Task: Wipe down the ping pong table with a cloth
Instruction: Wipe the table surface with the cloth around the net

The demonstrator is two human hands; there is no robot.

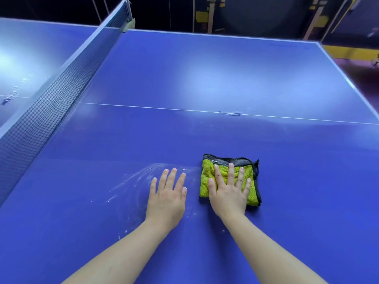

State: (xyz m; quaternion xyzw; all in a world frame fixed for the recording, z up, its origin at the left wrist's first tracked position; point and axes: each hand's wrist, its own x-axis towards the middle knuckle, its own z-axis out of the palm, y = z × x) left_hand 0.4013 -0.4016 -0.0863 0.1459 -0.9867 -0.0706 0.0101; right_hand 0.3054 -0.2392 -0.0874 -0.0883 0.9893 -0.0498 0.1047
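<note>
Cloth [205, 173]: yellow-green, folded, dark-edged, flat on the blue table [205, 68], low in view toward 5 o'clock. Your right hand [229, 193] presses it down with fingers straight and spread. Your left hand [167, 195] lies flat on bare surface at the cloth's 9 o'clock, fingers straight, holding nothing. White streaks [131, 185] mark the surface at 9 o'clock of that hand. Wet smears [235, 113] sit on the centre line at the cloth's 12 o'clock. The net [51, 95] runs at 10 o'clock.

Assessment: you are mid-wipe, with visible marks left to clear. The next stroke should go toward 9 o'clock over the streaks, so lift your left hand clear first.
</note>
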